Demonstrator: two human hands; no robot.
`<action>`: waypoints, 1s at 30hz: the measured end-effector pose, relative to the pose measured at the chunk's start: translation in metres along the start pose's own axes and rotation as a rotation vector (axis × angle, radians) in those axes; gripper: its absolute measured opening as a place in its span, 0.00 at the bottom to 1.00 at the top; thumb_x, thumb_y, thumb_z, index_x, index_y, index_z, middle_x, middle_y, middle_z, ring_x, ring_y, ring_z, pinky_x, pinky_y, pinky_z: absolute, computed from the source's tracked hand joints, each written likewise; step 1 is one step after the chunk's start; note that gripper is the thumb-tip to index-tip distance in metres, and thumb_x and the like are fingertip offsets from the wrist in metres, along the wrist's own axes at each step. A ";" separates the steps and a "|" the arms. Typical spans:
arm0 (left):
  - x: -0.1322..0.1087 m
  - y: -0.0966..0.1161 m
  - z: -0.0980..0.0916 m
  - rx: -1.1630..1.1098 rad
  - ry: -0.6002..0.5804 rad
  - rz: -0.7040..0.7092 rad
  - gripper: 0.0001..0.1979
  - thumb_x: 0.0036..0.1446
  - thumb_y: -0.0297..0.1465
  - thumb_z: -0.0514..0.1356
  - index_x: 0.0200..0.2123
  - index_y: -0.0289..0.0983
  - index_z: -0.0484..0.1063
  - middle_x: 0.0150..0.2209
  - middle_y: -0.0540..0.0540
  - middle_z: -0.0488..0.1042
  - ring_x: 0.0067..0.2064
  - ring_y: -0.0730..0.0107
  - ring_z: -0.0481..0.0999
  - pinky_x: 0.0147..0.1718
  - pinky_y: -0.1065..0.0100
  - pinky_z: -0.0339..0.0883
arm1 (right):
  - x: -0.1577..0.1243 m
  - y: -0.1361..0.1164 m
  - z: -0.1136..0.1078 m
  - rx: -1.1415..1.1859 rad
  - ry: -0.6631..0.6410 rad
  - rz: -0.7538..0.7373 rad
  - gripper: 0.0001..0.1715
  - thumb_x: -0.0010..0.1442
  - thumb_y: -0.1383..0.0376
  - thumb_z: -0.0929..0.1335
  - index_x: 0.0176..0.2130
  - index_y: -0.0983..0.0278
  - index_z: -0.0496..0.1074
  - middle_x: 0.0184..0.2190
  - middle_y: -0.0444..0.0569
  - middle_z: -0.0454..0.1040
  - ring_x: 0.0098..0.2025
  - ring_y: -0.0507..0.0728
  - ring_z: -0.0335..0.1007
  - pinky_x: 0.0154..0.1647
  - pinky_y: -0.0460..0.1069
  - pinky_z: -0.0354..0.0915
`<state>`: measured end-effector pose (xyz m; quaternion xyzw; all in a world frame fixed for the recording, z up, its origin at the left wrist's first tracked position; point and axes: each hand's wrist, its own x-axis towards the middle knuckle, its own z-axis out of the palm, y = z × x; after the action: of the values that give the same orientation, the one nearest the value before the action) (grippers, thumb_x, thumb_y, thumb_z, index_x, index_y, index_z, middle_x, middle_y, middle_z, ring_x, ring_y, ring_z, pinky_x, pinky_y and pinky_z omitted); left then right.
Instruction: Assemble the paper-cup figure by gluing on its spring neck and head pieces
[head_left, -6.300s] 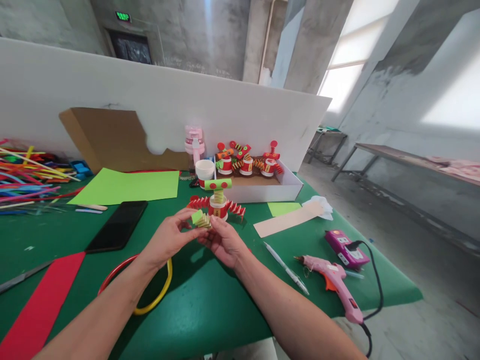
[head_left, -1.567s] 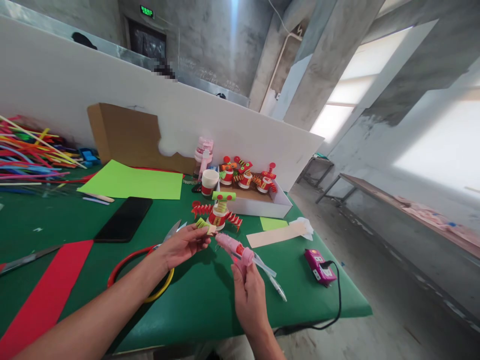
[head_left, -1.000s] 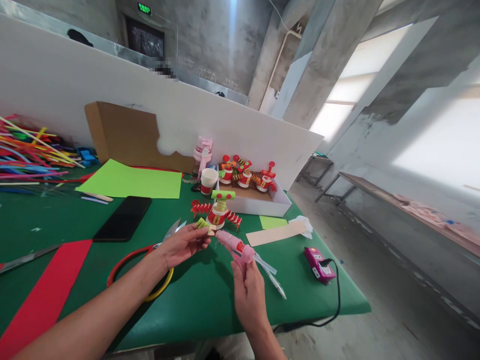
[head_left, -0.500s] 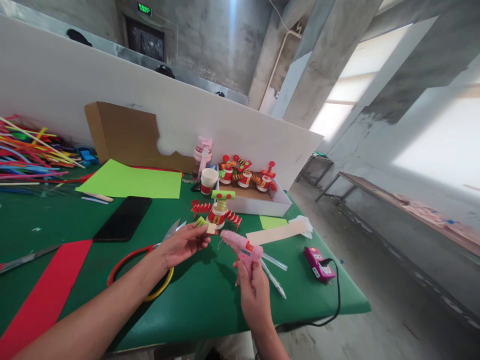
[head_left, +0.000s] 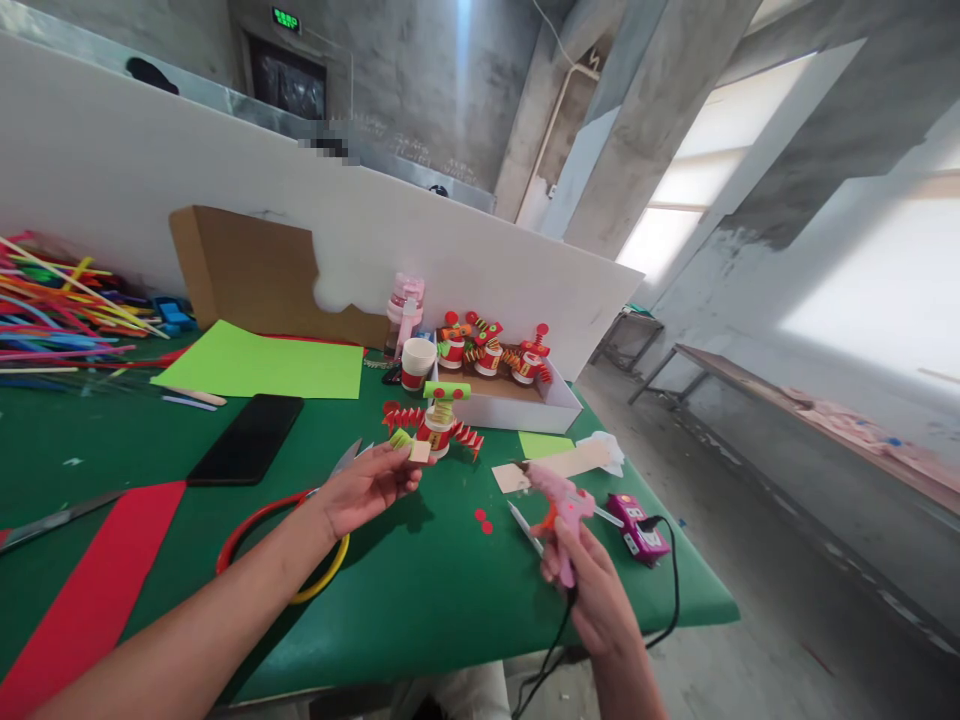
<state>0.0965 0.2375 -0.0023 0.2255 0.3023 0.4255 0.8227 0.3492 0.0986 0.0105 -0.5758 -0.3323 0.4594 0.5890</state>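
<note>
1. Hot-glue gun [head_left: 566, 495], pink with an orange trigger: held by its grip in the right hand [head_left: 589, 575], fingers wrapped around the handle.
2. Gun position: shifted to the right since the previous frame. Half a second ago the nozzle sits just beside the workpiece; now it is well apart from it and points over the beige paper strip [head_left: 506, 479]. Contact between nozzle and strip cannot be confirmed.
3. Folded green paper spring [head_left: 400, 439]: pinched between thumb and fingers of the left hand [head_left: 367, 490], in nearly the same place as in the previous frame. The beige paper square [head_left: 420, 452] at its end faces upward toward the camera.
4. Paper-cup figure [head_left: 435, 432], with red pleated arms and a green tube head: upright on the green table [head_left: 420, 600], directly behind the left fingertips, unmoved.
5. Red paper discs [head_left: 484, 521], two: now exposed on the table between the hands, at the spot that the gun and right hand cover in the previous frame.
6. White pen [head_left: 523, 525]: tip end now visible; its rear is hidden by the right hand.
7. Power strip [head_left: 637, 530], purple: now just behind the glue stick, which projects from the gun's rear.
8. Scissors [head_left: 259, 512]: unchanged, partly beneath the left forearm in this view.
</note>
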 end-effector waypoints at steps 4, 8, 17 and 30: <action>-0.001 0.002 -0.001 -0.048 -0.043 0.048 0.04 0.56 0.20 0.65 0.30 0.30 0.78 0.29 0.40 0.81 0.26 0.71 0.78 0.26 0.73 0.75 | 0.011 0.000 -0.053 -0.323 0.263 -0.049 0.31 0.48 0.39 0.71 0.29 0.64 0.74 0.22 0.46 0.71 0.23 0.54 0.64 0.25 0.49 0.62; -0.006 0.014 0.000 -0.102 -0.012 0.153 0.04 0.57 0.20 0.64 0.31 0.29 0.79 0.30 0.38 0.82 0.27 0.70 0.78 0.27 0.72 0.76 | 0.019 -0.006 -0.084 -1.082 0.396 0.043 0.25 0.59 0.51 0.63 0.17 0.59 0.65 0.19 0.48 0.70 0.27 0.59 0.69 0.30 0.51 0.61; -0.011 0.044 0.001 -0.148 0.198 0.334 0.14 0.62 0.19 0.54 0.30 0.30 0.78 0.29 0.39 0.82 0.25 0.73 0.77 0.24 0.74 0.75 | 0.020 -0.037 -0.029 -1.165 0.597 -0.153 0.24 0.56 0.42 0.66 0.28 0.59 0.70 0.29 0.52 0.76 0.32 0.62 0.73 0.35 0.55 0.66; 0.002 0.096 0.023 0.507 0.112 0.492 0.08 0.44 0.27 0.73 0.31 0.37 0.80 0.30 0.47 0.81 0.28 0.72 0.77 0.28 0.74 0.75 | 0.160 -0.006 0.141 0.134 0.077 -0.258 0.25 0.51 0.44 0.70 0.25 0.63 0.73 0.23 0.44 0.71 0.29 0.52 0.65 0.31 0.46 0.62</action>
<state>0.0586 0.2883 0.0737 0.4648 0.3795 0.5342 0.5955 0.2779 0.2997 0.0107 -0.5049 -0.3494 0.3787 0.6925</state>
